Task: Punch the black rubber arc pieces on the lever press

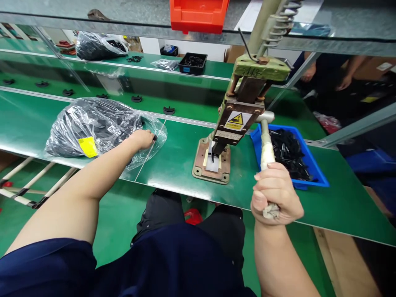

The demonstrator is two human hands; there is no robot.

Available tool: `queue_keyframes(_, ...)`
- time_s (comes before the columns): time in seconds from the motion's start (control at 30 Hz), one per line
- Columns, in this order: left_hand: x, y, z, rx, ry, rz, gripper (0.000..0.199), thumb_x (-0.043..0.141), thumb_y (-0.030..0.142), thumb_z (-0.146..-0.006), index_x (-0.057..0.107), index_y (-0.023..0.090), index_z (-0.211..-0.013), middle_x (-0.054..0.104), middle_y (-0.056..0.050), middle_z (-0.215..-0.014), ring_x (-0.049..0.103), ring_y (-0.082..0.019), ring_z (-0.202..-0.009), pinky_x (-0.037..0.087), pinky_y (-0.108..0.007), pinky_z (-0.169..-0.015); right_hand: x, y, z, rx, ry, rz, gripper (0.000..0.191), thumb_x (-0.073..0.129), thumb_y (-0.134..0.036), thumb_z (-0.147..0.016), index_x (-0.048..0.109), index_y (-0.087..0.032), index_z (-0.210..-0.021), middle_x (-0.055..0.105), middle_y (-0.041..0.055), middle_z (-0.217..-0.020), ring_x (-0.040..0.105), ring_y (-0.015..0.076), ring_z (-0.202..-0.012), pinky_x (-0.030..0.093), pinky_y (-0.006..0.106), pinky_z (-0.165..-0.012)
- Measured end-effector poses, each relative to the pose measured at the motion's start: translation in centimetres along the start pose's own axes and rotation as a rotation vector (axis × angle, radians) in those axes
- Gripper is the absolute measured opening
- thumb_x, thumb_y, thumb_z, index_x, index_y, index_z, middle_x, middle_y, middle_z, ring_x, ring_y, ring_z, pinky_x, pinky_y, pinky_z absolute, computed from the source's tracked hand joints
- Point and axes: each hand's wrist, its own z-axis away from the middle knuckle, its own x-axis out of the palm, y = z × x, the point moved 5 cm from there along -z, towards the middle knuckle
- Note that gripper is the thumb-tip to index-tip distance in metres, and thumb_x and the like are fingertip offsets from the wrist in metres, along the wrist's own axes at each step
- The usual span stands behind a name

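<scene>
My left hand [142, 139] reaches over the mouth of a clear plastic bag [102, 111] full of dark parts. Its fingers are closed on a small black part [155, 137], of which only an end shows at the fingertips. My right hand [276, 194] is wrapped around the cloth-covered lever [267, 150] of a green hand press [239, 111]. Under the ram, a black piece [213, 156] sits in the fixture on the press's base plate [198, 171].
A blue bin [321, 181] of black parts stands right of the press. Curved black pieces [168, 110] lie spaced along the green belt behind the bench. Further back are a black tray [193, 64] and another filled bag [99, 45]. A red bin [199, 14] hangs overhead. Another person's arms [349, 74] show at right.
</scene>
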Motion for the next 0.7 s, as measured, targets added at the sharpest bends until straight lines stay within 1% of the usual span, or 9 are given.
queue_keyframes(0.07,-0.2,0.5,-0.3,-0.001,-0.026,-0.009,0.053,0.045,0.038,-0.103,0.068,0.004,-0.137,0.068,-0.03,-0.135,0.07,-0.04,-0.121,0.051,-0.043,-0.102,0.0,0.0,0.0,0.001,-0.004,0.009,0.028,0.07,-0.026,-0.087,0.053,-0.023,-0.066,0.062,-0.0066,-0.064,0.068,0.0142,-0.069,0.06,0.052,-0.092)
queue_keyframes(0.2,-0.1,1.3,-0.5,0.072,-0.072,0.06,0.051,0.056,0.036,-0.098,0.069,0.007,-0.137,0.068,-0.028,-0.135,0.07,-0.038,-0.119,0.051,-0.04,-0.1,0.1,-0.1,0.0,0.001,-0.008,0.016,0.027,0.069,-0.025,-0.087,0.053,-0.022,-0.067,0.061,-0.006,-0.063,0.068,0.0138,-0.07,0.059,0.051,-0.094)
queue_keyframes(0.3,0.0,1.2,-0.4,0.05,-0.013,0.107,0.049,0.061,0.037,-0.095,0.068,0.008,-0.133,0.07,-0.026,-0.132,0.07,-0.036,-0.118,0.051,-0.036,-0.098,0.1,-0.2,-0.1,0.011,0.003,0.009,0.026,0.07,-0.023,-0.085,0.052,-0.022,-0.066,0.061,-0.0063,-0.063,0.068,0.0139,-0.07,0.059,0.05,-0.094)
queue_keyframes(0.37,0.2,1.2,-0.3,0.043,0.041,0.163,0.043,0.063,0.038,-0.093,0.068,0.012,-0.126,0.072,-0.022,-0.126,0.071,-0.034,-0.113,0.052,-0.035,-0.094,0.1,-0.2,-0.1,0.021,-0.001,0.009,0.026,0.07,-0.023,-0.084,0.052,-0.022,-0.066,0.061,-0.0067,-0.063,0.068,0.0139,-0.07,0.059,0.051,-0.094)
queue_keyframes(0.47,0.1,2.0,0.2,0.09,0.125,0.305,0.02,0.068,0.038,-0.09,0.067,0.02,-0.1,0.075,-0.015,-0.108,0.072,-0.031,-0.104,0.052,-0.034,-0.09,0.1,-0.3,-0.2,0.039,-0.006,0.016,0.027,0.07,-0.025,-0.085,0.051,-0.022,-0.066,0.061,-0.0074,-0.063,0.068,0.0139,-0.069,0.059,0.051,-0.095)
queue_keyframes(0.5,0.0,2.3,0.4,0.092,0.157,0.369,0.017,0.07,0.038,-0.088,0.062,0.023,-0.09,0.075,-0.013,-0.1,0.073,-0.03,-0.101,0.052,-0.034,-0.088,0.1,-0.3,-0.2,0.04,-0.006,0.016,0.027,0.069,-0.025,-0.085,0.051,-0.022,-0.066,0.061,-0.0075,-0.063,0.068,0.014,-0.069,0.059,0.051,-0.095)
queue_keyframes(0.57,-0.2,3.3,0.9,0.076,0.188,0.581,0.026,0.072,0.038,-0.085,0.051,0.025,-0.078,0.072,-0.008,-0.087,0.073,-0.028,-0.094,0.052,-0.034,-0.082,0.1,-0.4,-0.2,0.048,-0.007,0.015,0.028,0.07,-0.026,-0.085,0.051,-0.022,-0.065,0.061,-0.0074,-0.063,0.068,0.014,-0.07,0.059,0.051,-0.096)
queue_keyframes(0.63,-0.2,4.8,1.4,0.056,0.14,0.914,0.036,0.073,0.039,-0.084,0.041,0.026,-0.074,0.068,-0.004,-0.076,0.073,-0.025,-0.083,0.052,-0.032,-0.073,0.1,-0.4,-0.2,0.054,0.0,0.018,0.029,0.07,-0.027,-0.086,0.051,-0.022,-0.065,0.06,-0.0073,-0.063,0.068,0.0138,-0.069,0.059,0.05,-0.095)
queue_keyframes(0.7,-0.4,6.9,1.9,0.078,0.077,1.262,0.044,0.074,0.041,-0.083,0.035,0.026,-0.072,0.065,-0.001,-0.071,0.071,-0.021,-0.074,0.051,-0.03,-0.066,0.2,-0.4,-0.2,0.055,0.012,0.021,0.03,0.069,-0.029,-0.088,0.051,-0.023,-0.065,0.06,-0.0069,-0.062,0.068,0.0139,-0.069,0.059,0.05,-0.095)
